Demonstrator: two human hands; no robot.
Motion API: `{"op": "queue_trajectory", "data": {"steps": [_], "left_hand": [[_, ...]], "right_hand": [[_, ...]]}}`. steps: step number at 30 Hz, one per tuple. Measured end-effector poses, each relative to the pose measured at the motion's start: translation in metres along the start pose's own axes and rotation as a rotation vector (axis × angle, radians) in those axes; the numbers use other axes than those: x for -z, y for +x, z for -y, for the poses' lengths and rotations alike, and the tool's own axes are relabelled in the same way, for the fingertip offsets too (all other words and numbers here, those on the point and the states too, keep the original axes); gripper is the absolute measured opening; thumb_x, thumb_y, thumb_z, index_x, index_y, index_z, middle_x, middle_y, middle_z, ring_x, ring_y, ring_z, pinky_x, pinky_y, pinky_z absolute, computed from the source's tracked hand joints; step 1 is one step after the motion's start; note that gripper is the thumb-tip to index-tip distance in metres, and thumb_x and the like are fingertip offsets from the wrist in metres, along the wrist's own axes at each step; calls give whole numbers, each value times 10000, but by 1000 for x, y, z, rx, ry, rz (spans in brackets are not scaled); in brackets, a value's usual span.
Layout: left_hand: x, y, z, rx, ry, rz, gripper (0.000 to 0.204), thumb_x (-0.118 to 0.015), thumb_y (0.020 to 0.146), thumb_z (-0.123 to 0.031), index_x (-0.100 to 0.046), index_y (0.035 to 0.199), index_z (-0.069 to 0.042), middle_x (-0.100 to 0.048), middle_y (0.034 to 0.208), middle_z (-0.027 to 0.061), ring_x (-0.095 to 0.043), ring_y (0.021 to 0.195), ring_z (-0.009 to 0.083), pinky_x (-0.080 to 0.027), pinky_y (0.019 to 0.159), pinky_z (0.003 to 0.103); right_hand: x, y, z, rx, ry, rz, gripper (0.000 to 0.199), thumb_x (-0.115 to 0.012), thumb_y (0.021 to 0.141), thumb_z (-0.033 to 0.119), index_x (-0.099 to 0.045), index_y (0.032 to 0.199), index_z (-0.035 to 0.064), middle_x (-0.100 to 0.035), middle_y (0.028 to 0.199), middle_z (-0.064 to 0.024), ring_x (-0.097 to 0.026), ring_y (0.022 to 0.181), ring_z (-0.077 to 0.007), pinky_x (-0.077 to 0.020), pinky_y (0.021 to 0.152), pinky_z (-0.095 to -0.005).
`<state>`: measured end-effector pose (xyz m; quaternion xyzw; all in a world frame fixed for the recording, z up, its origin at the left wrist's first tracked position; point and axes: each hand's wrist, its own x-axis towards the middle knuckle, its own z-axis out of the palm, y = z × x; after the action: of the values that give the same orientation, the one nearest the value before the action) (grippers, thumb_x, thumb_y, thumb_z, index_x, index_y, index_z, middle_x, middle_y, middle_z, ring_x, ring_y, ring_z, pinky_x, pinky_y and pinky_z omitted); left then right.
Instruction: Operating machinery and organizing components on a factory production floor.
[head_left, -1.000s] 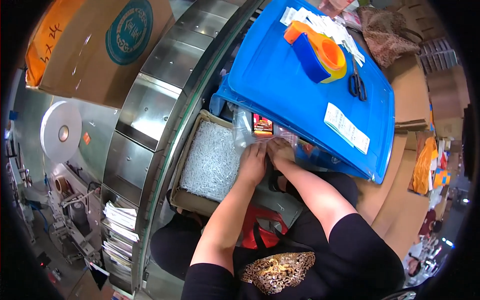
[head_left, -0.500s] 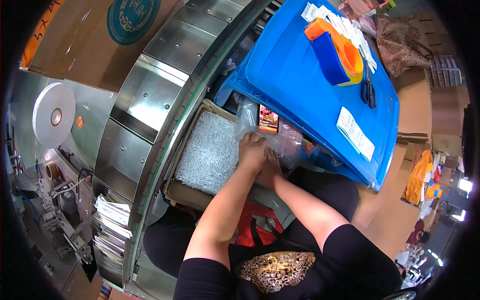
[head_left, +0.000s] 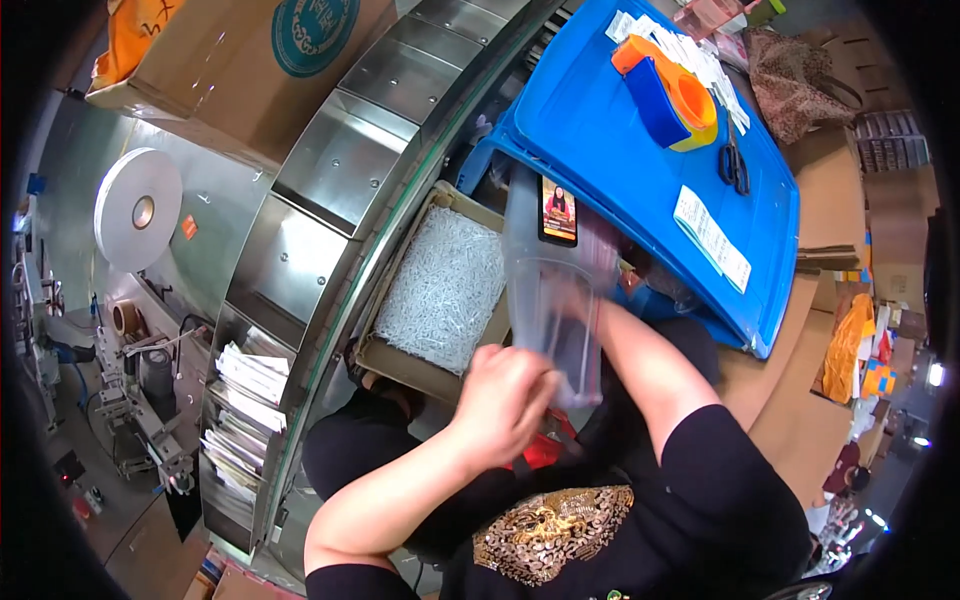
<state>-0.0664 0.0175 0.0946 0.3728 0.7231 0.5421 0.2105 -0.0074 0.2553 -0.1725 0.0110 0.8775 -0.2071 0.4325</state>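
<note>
A clear plastic bag [head_left: 535,290] is stretched from beneath the blue lid's edge down toward my lap. My left hand [head_left: 505,400] is closed in a fist at its lower left edge, seemingly pinching the film. My right hand [head_left: 568,295] shows hazily through the plastic; its fingers are blurred, and I cannot tell whether it is inside or behind the bag. Just above stands a phone [head_left: 558,212] with a lit screen. To the left of the bag, an open cardboard box [head_left: 385,358] holds white shredded paper filler [head_left: 440,285].
The tilted blue plastic lid [head_left: 600,130] carries a tape dispenser [head_left: 665,100], scissors [head_left: 735,168] and paper slips [head_left: 715,240]. Along the left runs a metal conveyor [head_left: 290,260] with paper stacks [head_left: 245,410]. Beyond it are a large carton [head_left: 220,90] and a white roll [head_left: 120,215].
My hands have parted. The left came back toward my body, and the plastic bag now extends farther down. My view has shifted slightly, and the phone shows a different picture.
</note>
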Motion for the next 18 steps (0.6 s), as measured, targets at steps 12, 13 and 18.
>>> {"op": "queue_trajectory", "data": {"steps": [12, 13, 18], "left_hand": [[43, -42, 46, 222, 510, 93, 75, -527, 798, -100, -472, 758, -69, -571, 584, 93, -588, 570, 305, -403, 599, 428], [38, -36, 49, 202, 497, 119, 71, -522, 798, -102, -470, 760, -70, -570, 586, 94, -592, 574, 295, -405, 607, 419], [40, -25, 60, 185, 507, 189, 68, -539, 753, -89, -473, 766, -78, -570, 603, 68, -588, 579, 261, -395, 599, 391]], "right_hand": [[121, -83, 3, -443, 645, -550, 436, -523, 874, 408, -542, 1241, 172, -623, 1090, -174, -590, 1035, -268, -454, 873, -380], [115, -71, -13, -497, 569, -666, 485, -507, 882, 433, -492, 1290, 171, -534, 1223, -172, -503, 1149, -277, -395, 954, -380], [125, -20, -29, -575, 239, -539, 765, -538, 862, 464, -172, 1458, 155, -199, 1502, -136, -185, 1385, -307, -179, 1120, -418]]}}
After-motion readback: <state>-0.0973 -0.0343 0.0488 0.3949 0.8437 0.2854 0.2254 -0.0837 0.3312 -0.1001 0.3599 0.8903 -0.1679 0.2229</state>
